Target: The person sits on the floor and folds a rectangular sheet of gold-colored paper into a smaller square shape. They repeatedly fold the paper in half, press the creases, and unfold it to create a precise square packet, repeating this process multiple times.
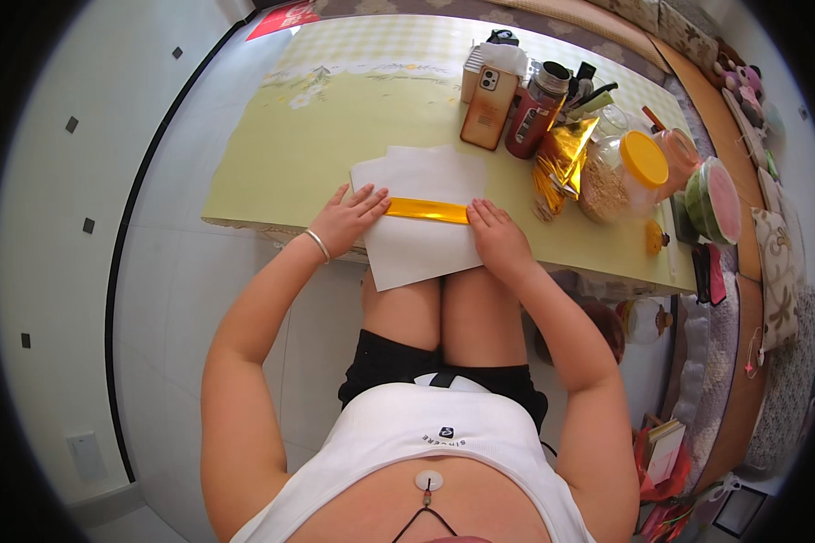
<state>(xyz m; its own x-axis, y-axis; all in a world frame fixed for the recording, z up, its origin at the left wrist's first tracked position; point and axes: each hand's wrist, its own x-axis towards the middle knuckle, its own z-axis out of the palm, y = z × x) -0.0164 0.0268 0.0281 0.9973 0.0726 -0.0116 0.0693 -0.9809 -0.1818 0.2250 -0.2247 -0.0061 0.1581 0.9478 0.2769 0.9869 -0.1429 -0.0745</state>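
Observation:
A shiny gold foil strip (427, 210) lies crosswise on white paper sheets (418, 255) at the table's near edge. The sheets overlap unevenly, and the lowest part of the paper hangs past the edge over my lap. My left hand (346, 222) rests flat at the strip's left end, fingers stretched out and slightly spread. At the other end lies my right hand (501, 240), its fingers extended onto the strip's tip and the paper. Between the hands the strip looks smooth and nearly straight. The fingertips cover both of its ends.
To the right on the table (281, 172) stand a phone (489, 107), a dark red bottle (534, 113), crumpled gold foil (566, 158), a yellow-lidded jar (609, 185) and a cut watermelon (715, 201). A small yellow object (655, 238) sits near the front right edge.

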